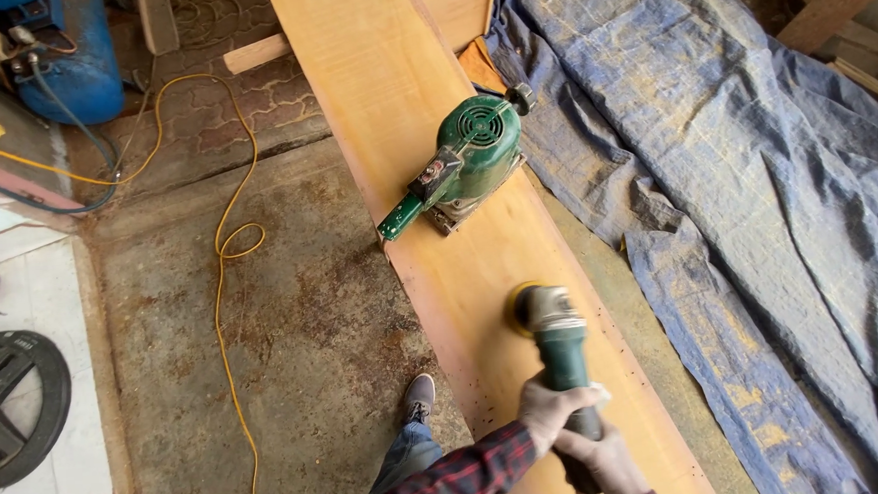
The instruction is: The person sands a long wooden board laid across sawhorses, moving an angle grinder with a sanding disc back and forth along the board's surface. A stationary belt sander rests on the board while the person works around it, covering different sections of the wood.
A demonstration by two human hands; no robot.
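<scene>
Both hands wrap the handle of a green grinder (556,343) — the left hand (551,409) in front, the right hand (602,459) behind it, each grip pressed tight around the handle. The grinder's yellow disc rests on a long wooden plank (391,89). Farther up the plank sits a green sander (463,163), right in the grinder's path. Right of the plank lies a blue tarp (745,161) — left of it, a yellow cord (221,248) on the floor (303,324).
</scene>
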